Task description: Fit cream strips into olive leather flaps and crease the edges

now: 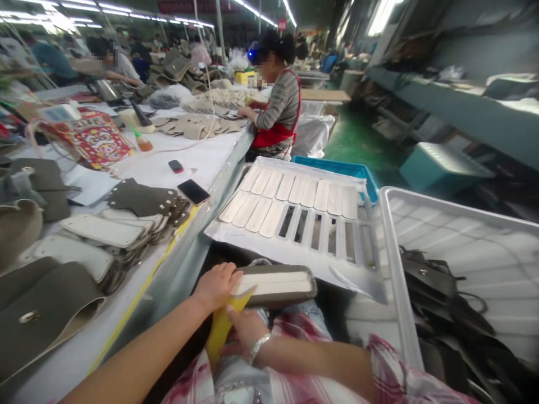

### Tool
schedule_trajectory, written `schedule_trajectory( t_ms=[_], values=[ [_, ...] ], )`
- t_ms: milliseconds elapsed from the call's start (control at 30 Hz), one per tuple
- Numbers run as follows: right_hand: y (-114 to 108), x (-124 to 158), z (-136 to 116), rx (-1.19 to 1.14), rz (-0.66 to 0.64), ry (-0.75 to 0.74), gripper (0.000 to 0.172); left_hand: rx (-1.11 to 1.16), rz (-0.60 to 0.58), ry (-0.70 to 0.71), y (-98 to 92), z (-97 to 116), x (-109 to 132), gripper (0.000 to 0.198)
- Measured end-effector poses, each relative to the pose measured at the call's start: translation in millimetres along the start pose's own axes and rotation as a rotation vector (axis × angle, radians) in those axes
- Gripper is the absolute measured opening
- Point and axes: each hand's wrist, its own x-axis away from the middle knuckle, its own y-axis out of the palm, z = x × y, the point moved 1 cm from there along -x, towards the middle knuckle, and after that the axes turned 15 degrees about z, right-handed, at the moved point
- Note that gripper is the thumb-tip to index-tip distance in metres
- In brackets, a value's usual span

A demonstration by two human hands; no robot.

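Over my lap lies a grey-brown bag piece (pixel 309 283), a long shape with rounded ends and a white strip along its upper face. My left hand (pixel 215 285) is closed around its left end, fingers over the top. Just below, my right hand (pixel 248 331) is closed on a flat yellow strip (pixel 223 328), thumb against it. The strip's pointed upper end lies against the bag piece's near side. Part of the right fingers is hidden behind the strip.
A white rack (pixel 269 247) with rows of pale oblong panels stands ahead. To the right, a white bin (pixel 391 224) holds dark bags. The table (pixel 168 157) at left carries stacked panels, a phone (pixel 193 192) and bag parts. A co-worker in a red apron (pixel 273 137) sits beyond.
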Motion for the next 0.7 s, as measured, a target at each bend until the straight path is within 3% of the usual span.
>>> schedule_trajectory(
  t_ms=[300,467,533,600,700],
  values=[
    [-7,-20,3,0.0,-0.079,0.14,0.043,-0.079,-0.005,-0.001,9.7,-4,-10,0.034],
    [-6,-8,-14,0.055,0.005,0.116,0.039,-0.041,0.001,-0.053,9.9,1,-15,0.037],
    [-9,3,-24,0.1,0.052,0.066,0.039,0.084,0.009,-0.101,10.1,3,-14,0.04],
    [-17,18,-36,0.13,0.071,-0.011,0.038,0.379,0.063,-0.201,10.5,1,-8,0.041],
    [-45,45,-60,0.127,0.069,-0.16,0.038,0.793,0.189,-0.375,11.2,-7,9,0.05]
  ],
)
